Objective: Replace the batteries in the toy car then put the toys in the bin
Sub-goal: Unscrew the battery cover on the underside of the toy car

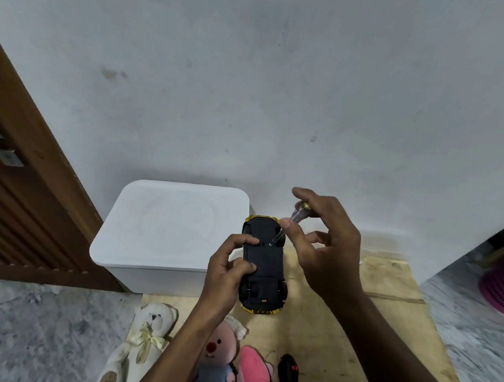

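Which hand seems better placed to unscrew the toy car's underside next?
Right. The right hand pinches the screwdriver, with its tip on the upturned underside of the toy car. The left hand is busy gripping the car's side.

A bin stands at the board's far left corner. Right of it, the left hand holds a toy car underside up above the board; the right hand's screwdriver touches it. Soft toys and a remote lie along the near edge.
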Tool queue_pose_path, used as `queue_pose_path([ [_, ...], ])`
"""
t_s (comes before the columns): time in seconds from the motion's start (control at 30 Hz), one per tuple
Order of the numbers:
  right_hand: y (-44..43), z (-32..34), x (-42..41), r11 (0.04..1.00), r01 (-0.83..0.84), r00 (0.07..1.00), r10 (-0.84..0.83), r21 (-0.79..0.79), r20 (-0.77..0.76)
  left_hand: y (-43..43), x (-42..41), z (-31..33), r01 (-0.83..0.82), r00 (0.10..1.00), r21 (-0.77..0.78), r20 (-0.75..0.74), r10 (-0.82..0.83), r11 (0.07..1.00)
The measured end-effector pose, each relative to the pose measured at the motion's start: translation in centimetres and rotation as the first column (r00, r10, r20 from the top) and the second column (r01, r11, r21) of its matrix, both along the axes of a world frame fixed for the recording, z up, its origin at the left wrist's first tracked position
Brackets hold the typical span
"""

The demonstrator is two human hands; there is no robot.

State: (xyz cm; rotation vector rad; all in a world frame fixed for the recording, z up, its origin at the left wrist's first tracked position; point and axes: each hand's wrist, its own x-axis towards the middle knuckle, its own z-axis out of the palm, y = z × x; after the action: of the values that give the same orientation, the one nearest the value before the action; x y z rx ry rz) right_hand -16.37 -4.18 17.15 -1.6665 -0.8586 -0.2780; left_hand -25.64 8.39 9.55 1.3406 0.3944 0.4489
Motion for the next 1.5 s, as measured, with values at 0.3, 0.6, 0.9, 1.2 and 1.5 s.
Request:
queue_pose_path([
  [0.3, -0.19, -0.13, 0.14, 1.0, -0.026, 0.998, 0.025, -0.009, -0.059, -0.09, -0.01, -0.06, 0.014, 1.0, -0.003, -0.012, -0.014, 1.0],
  [0.6, 0.14, -0.27, 0.23, 0.999, -0.02, 0.994, 0.017, -0.03, -0.111, 0.15, 0.13, -0.29, 0.003, 1.0, -0.023, -0.027, -0.003, 1.0],
  [0.9, 0.56, -0.37, 0.35, 1.0, 0.011, 0.995, -0.011, -0.006, -0.098, 0.36, -0.02, 0.08, 0.006, 1.0, -0.009, -0.016, -0.006, 1.0],
  [1.2, 0.67, 0.04, 0.25, 1.0, 0.011, 0.992, -0.011, -0.002, -0.124, 0.58, 0.07, 0.18, 0.004, 1.0, 0.013, -0.019, -0.003, 1.0],
  [1.5, 0.58, 0.17, 0.2, 1.0, -0.016, 0.986, 0.012, -0.021, -0.164, 0.54, 0.1, -0.16, -0.011, 0.999, -0.022, -0.033, 0.01, 1.0],
])
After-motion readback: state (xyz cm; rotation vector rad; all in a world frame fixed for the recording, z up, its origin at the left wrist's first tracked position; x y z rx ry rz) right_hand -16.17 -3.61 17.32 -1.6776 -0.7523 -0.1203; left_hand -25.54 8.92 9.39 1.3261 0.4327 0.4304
